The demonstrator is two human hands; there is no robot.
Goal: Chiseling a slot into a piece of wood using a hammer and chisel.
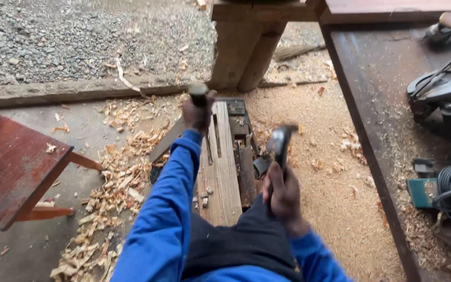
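Below, the floor [335, 209] is covered with sawdust and shavings [110, 203]. On it lies a plank [220, 177] under the person. Left hand [198, 112] grips a chisel [198, 94] standing on the plank; right hand [284, 196] is closed around a hammer [280, 143], raised beside it.

Both sleeves [165, 219] at the lower centre of the frame are bright blue. The plank [220, 172] at centre is pale grey-brown with straight grain lines. The hammer [279, 143] right of centre is dark grey. The wood shavings [116, 177] at left are light tan. The stool [11, 167] at far left is reddish brown. The gravel [79, 36] at upper left is speckled grey. The power tool [447, 190] at right is teal and black.
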